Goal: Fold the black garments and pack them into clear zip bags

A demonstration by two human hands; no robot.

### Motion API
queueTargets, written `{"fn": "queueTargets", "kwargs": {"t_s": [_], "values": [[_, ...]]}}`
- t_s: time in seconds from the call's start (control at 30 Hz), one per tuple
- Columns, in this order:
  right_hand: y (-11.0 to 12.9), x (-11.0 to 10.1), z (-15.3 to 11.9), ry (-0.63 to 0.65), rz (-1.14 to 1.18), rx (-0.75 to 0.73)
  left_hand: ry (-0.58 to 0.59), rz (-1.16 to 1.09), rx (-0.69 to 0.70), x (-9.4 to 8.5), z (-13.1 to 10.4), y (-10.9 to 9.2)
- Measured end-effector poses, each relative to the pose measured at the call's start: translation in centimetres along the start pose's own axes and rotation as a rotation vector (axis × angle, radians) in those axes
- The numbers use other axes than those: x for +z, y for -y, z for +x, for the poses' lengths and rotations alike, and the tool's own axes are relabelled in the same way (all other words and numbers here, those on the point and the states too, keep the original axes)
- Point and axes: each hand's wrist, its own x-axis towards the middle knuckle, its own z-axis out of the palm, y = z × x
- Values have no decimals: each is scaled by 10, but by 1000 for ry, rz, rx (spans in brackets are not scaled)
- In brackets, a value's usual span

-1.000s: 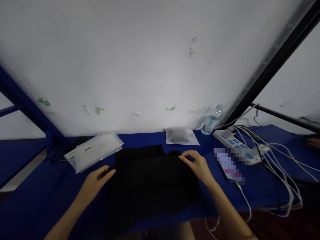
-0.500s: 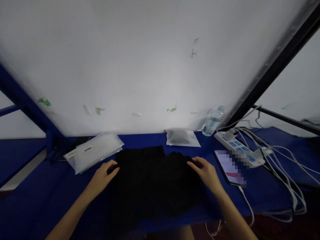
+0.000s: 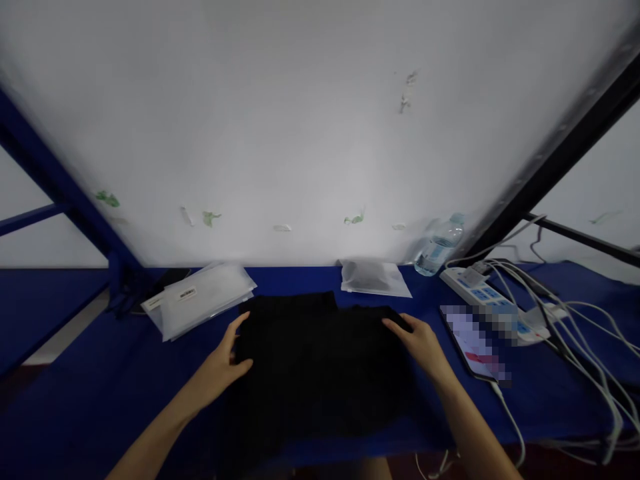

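Observation:
A black cloth garment (image 3: pixel 320 367) lies spread over the front of the blue table, its folds hard to make out in the dark. At its left edge rests my left hand (image 3: pixel 220 367), thumb and fingers apart, touching the cloth. My right hand (image 3: pixel 420 343) pinches the garment's upper right corner between thumb and fingers.
Clear plastic bags with labels (image 3: pixel 205 300) lie at the back left, another bag (image 3: pixel 375 277) at the back middle. To the right are a water bottle (image 3: pixel 440 245), a power strip (image 3: pixel 490 303) with white cables, and a phone (image 3: pixel 473 347). A wall (image 3: pixel 300 133) stands behind.
My left thumb and fingers have spread apart at the cloth's left edge. The right hand keeps its pinch. The whole view has shifted slightly, so things appear farther right.

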Motion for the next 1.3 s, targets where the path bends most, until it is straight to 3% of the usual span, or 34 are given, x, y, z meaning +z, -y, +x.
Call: {"fn": "queueTargets", "kwargs": {"t_s": [0.3, 0.4, 0.47, 0.6, 0.73, 0.83, 0.93, 1.07, 1.17, 1.3], "values": [[-5, 3, 9, 34, -17, 77, 23, -4, -18, -6, 3, 10], [5, 0, 3, -77, -61, 42, 32, -56, -21, -6, 1, 10], [24, 3, -5, -186, -109, -26, 30, -89, -55, -6, 0, 8], [74, 40, -28, -290, -189, -293, 21, -150, -148, -6, -1, 3], [99, 98, -52, -86, -347, -612, -18, -203, -159, -5, 0, 3], [97, 116, -61, 68, -410, -686, -13, -193, -170, -5, -1, 3], [90, 104, -58, 73, -246, -631, -5, -171, -197, -8, -3, 1], [75, 79, -42, -125, -215, -303, -16, -161, -222, -12, -2, 3], [64, 77, -34, 14, -274, -121, -30, -148, -246, -13, 0, 7], [66, 82, -33, 114, -305, -78, -45, -149, -260, -11, 0, 6]]}}
